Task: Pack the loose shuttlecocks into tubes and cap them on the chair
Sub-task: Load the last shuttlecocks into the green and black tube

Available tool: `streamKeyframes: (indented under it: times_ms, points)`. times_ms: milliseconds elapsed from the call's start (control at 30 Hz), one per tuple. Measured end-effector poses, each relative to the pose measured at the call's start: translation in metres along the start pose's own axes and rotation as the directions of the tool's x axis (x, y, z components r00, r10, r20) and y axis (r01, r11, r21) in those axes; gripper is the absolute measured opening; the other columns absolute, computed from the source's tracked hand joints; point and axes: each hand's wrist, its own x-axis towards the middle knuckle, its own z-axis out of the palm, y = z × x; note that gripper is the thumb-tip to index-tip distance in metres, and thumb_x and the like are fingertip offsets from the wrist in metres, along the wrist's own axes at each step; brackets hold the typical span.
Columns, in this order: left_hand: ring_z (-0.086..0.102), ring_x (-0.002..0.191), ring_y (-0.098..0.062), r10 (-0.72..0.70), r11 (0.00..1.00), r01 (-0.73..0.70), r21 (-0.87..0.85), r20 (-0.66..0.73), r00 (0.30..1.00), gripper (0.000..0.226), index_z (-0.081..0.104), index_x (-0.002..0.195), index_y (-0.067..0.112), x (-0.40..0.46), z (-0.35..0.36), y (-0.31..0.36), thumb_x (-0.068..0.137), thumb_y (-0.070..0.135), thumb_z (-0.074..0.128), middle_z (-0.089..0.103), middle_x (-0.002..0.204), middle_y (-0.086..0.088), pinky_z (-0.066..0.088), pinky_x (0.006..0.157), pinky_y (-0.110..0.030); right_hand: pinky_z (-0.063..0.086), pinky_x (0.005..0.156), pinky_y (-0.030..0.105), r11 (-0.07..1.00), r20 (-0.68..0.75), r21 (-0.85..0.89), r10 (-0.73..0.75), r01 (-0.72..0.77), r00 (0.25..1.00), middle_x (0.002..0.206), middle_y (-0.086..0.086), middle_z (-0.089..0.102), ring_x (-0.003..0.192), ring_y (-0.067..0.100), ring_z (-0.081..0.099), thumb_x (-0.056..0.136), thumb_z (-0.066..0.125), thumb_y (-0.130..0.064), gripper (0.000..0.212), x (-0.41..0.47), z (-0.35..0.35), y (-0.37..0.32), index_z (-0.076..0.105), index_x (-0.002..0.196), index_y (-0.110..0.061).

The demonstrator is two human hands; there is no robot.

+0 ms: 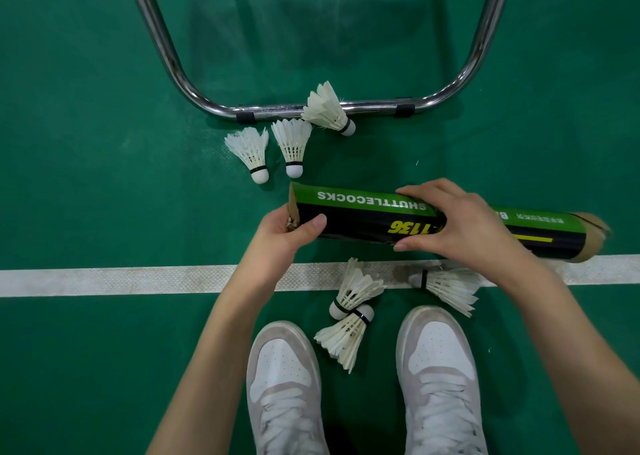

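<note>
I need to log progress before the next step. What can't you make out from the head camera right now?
- Inside of the tube: hidden by its wall and the left hand at its open end; count unknown.
- Tube's far end: blurred, so cap or none unclear.
- Chair frame: cut off by the top edge; seat unseen.
- Print under the right hand: covered.
- Caps: none in view.

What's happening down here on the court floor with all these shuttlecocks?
A person holds a green and black cardboard shuttlecock tube level above the green floor. The right hand grips its middle; the left hand is at its open end. Six loose white feather shuttlecocks lie around, three near a chrome chair frame, three by the white shoes.
</note>
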Motion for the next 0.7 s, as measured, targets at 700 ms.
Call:
streamKeyframes:
  times_ms: [700]
  points:
    - [0.027,0.137,-0.026,0.328,0.543,-0.114,0.832,-0.085,0.941,0.047,0.04,0.141,0.014,0.118,-0.038,0.021,0.095,0.002,0.04,0.037,0.148,-0.005,0.022,0.114,-0.036,0.025,0.104,0.04,0.986,-0.153,-0.163,0.017,-0.042,0.988,0.125,0.001,0.051,0.116,0.023,0.045,0.061,0.076,-0.05,0.08,0.0,0.007,0.008,0.047,0.132,-0.026]
